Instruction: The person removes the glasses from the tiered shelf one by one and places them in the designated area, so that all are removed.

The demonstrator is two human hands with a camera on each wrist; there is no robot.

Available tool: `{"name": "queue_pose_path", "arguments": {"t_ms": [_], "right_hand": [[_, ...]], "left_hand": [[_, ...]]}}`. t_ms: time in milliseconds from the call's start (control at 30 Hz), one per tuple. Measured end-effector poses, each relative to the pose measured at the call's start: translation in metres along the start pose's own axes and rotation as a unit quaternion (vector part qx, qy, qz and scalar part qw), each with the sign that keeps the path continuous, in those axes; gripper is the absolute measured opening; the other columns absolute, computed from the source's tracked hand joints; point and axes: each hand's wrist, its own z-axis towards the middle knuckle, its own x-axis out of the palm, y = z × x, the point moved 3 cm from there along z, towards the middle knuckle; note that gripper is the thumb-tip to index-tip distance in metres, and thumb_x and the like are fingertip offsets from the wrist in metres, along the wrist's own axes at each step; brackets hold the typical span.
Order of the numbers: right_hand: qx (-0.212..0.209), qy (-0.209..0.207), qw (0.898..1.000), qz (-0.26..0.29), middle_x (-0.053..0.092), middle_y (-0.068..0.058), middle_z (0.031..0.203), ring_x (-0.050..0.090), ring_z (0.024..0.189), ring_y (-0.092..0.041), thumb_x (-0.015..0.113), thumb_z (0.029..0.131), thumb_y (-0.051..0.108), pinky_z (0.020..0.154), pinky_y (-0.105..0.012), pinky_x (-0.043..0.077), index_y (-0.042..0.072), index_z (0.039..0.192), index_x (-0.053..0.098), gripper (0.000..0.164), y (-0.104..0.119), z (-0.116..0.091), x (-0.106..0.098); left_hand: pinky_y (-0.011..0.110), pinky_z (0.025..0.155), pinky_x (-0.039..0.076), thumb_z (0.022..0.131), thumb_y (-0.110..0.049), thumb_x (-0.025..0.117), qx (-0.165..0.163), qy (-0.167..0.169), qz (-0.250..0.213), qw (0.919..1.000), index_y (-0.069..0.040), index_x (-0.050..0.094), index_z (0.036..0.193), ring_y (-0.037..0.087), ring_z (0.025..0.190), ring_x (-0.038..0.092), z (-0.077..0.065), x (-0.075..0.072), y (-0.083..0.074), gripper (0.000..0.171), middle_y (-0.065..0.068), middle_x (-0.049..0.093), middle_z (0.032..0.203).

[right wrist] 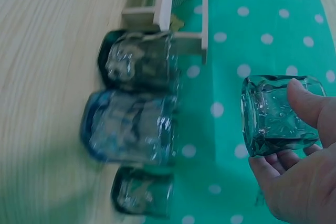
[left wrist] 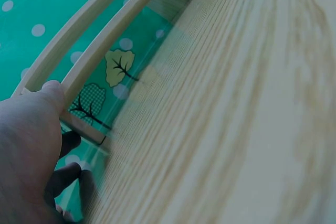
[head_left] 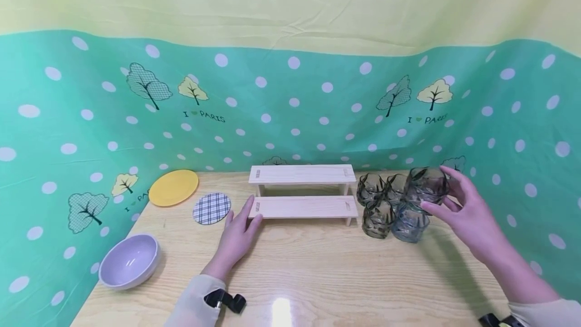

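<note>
My right hand (head_left: 469,218) grips a grey-tinted clear glass (head_left: 424,185) between thumb and fingers. In the right wrist view the held glass (right wrist: 278,114) is off the table, with the thumb on its side and fingers beneath. Below and left of it several short glasses stand grouped, among them a bluish glass (head_left: 410,227) and a smoky one (head_left: 378,221). A two-step wooden rack (head_left: 304,208) stands left of the glasses. My left hand (head_left: 236,240) touches its left end, thumb at the front edge and index finger stretched along the side; other fingers are partly hidden.
Left on the wooden table (head_left: 295,266) are a yellow plate (head_left: 174,187), a round checked coaster (head_left: 212,209) and a lilac bowl (head_left: 130,261). Green dotted cloth (head_left: 290,110) hangs behind and at both sides. The rack's upper step (head_left: 301,174) stands near the back cloth.
</note>
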Motion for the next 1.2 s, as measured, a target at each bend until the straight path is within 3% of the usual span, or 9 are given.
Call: {"name": "queue_pose_path", "arguments": {"t_ms": [233, 433, 633, 800, 933, 967, 1000, 1133, 1200], "right_hand": [[0.018, -0.014, 1.0, -0.008, 0.002, -0.032, 0.179, 0.018, 0.154, -0.069, 0.08, 0.106, 0.026, 0.109, -0.015, 0.045, 0.041, 0.178, 0.004, 0.105, -0.021, -0.006, -0.021], [0.046, -0.022, 0.998, -0.028, 0.002, -0.033, 0.178, 0.017, 0.152, -0.072, 0.079, 0.106, 0.033, 0.109, -0.024, 0.048, 0.043, 0.177, 0.001, 0.106, -0.045, -0.011, -0.038], [0.067, -0.027, 0.997, -0.037, 0.007, -0.039, 0.176, 0.02, 0.151, -0.072, 0.078, 0.106, 0.034, 0.102, -0.017, 0.051, 0.034, 0.178, -0.003, 0.108, -0.072, -0.017, -0.049], [0.082, -0.022, 0.996, -0.04, 0.007, -0.041, 0.174, 0.02, 0.151, -0.071, 0.079, 0.106, 0.036, 0.102, -0.014, 0.049, 0.029, 0.178, -0.005, 0.111, -0.092, -0.02, -0.053], [0.089, -0.012, 0.995, -0.032, 0.012, -0.044, 0.172, 0.023, 0.15, -0.072, 0.08, 0.104, 0.037, 0.093, -0.012, 0.054, 0.024, 0.178, -0.005, 0.113, -0.107, -0.019, -0.053], [0.089, -0.01, 0.995, -0.033, 0.015, -0.044, 0.171, 0.025, 0.149, -0.072, 0.08, 0.104, 0.037, 0.09, -0.011, 0.055, 0.023, 0.178, -0.006, 0.113, -0.111, -0.019, -0.053], [0.094, -0.018, 0.995, -0.04, 0.02, -0.043, 0.17, 0.037, 0.149, -0.065, 0.081, 0.104, 0.037, 0.084, -0.011, 0.057, 0.024, 0.178, -0.003, 0.113, -0.115, -0.018, -0.053], [0.098, -0.01, 0.994, -0.052, 0.025, -0.042, 0.169, 0.042, 0.146, -0.062, 0.08, 0.104, 0.039, 0.078, -0.011, 0.057, 0.019, 0.177, -0.004, 0.113, -0.13, -0.015, -0.051], [0.107, -0.006, 0.993, -0.053, 0.025, -0.042, 0.169, 0.041, 0.147, -0.062, 0.08, 0.104, 0.04, 0.086, -0.02, 0.062, 0.018, 0.177, -0.004, 0.114, -0.135, -0.014, -0.049]], "left_hand": [[0.057, 0.137, 0.0, 0.117, -0.044, 0.055, -0.009, 0.008, 0.002, 0.9999, -0.014, 0.03, 0.176, 0.042, 0.148, 0.055, 0.0, 0.0, 0.001, 0.071, 0.017, 0.054, 0.163], [0.06, 0.137, 0.002, 0.117, -0.046, 0.055, 0.0, 0.001, 0.0, 1.0, -0.011, 0.03, 0.176, 0.043, 0.147, 0.055, 0.0, 0.0, 0.001, 0.073, 0.018, 0.054, 0.162], [0.061, 0.136, 0.001, 0.117, -0.043, 0.055, 0.002, 0.001, 0.001, 1.0, -0.01, 0.031, 0.175, 0.043, 0.147, 0.055, 0.001, 0.0, -0.001, 0.072, 0.018, 0.054, 0.163], [0.061, 0.136, 0.002, 0.117, -0.039, 0.057, 0.01, 0.0, 0.005, 0.9999, -0.009, 0.03, 0.175, 0.042, 0.147, 0.055, 0.002, -0.002, -0.003, 0.07, 0.019, 0.054, 0.163], [0.061, 0.136, 0.003, 0.117, -0.038, 0.058, 0.013, 0.0, 0.004, 0.9999, -0.009, 0.031, 0.175, 0.042, 0.147, 0.056, 0.003, -0.003, -0.003, 0.07, 0.019, 0.054, 0.162], [0.061, 0.136, 0.003, 0.117, -0.038, 0.057, 0.014, 0.0, 0.005, 0.9999, -0.009, 0.031, 0.175, 0.042, 0.147, 0.056, 0.003, -0.002, -0.003, 0.07, 0.019, 0.054, 0.163], [0.061, 0.136, 0.003, 0.117, -0.039, 0.057, 0.014, 0.0, 0.005, 0.9999, -0.009, 0.031, 0.175, 0.041, 0.147, 0.055, 0.003, -0.002, -0.002, 0.07, 0.019, 0.054, 0.163], [0.06, 0.136, 0.002, 0.117, -0.043, 0.056, 0.013, -0.001, 0.008, 0.9999, -0.009, 0.031, 0.175, 0.04, 0.148, 0.054, 0.003, 0.0, 0.001, 0.071, 0.018, 0.053, 0.164], [0.061, 0.136, 0.002, 0.117, -0.043, 0.056, 0.01, 0.0, 0.008, 0.9999, -0.009, 0.031, 0.175, 0.041, 0.148, 0.054, 0.002, 0.001, 0.002, 0.071, 0.018, 0.054, 0.163]]}}
